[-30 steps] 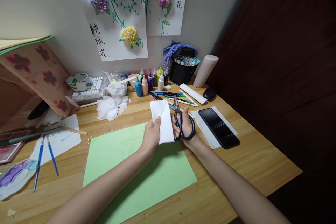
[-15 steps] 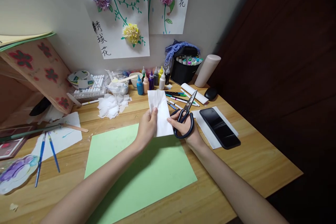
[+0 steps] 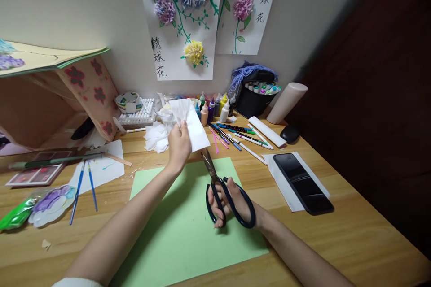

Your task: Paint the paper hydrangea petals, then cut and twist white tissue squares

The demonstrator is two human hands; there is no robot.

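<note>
Take the green sheet (image 3: 198, 237) as your clock face, with 12 towards the wall. Your left hand (image 3: 180, 145) is closed on the folded white paper (image 3: 193, 128) at 12 o'clock, your thumb lying over its near face. The paper is raised and tilted, its crumpled end towards 11 and its free corner towards 1.

Your right hand (image 3: 239, 196) grasps the black-handled scissors (image 3: 213, 176) over the sheet, at about 1 o'clock. Your thumb is at 1 handle loop and your fingers are curled around the other. The 2 blades stand parted and point towards 11, their tips near the paper's lower edge; you cannot tell from this view whether they touch it.

At 11 o'clock, torn white scraps (image 3: 156, 138) lie in a loose pile, partly behind your left hand. Small paint bottles (image 3: 224, 112) stand at 12, beyond the paper. At 1, pens (image 3: 247, 136) lie scattered, and behind them is a black marker case (image 3: 254, 102) with blue yarn (image 3: 247, 71) draped on it. A black mouse (image 3: 290, 134) rests at 2 o'clock. Between 2 and 3, a phone (image 3: 303, 184) lies on a white sheet (image 3: 281, 179).

At 9, a paint palette (image 3: 54, 206) sits beside 2 blue brushes (image 3: 77, 193). A box with painted flowers (image 3: 101, 94) stands between 10 and 11. On the wall, between 12 and 1, hang 2 flower pictures (image 3: 185, 63).
</note>
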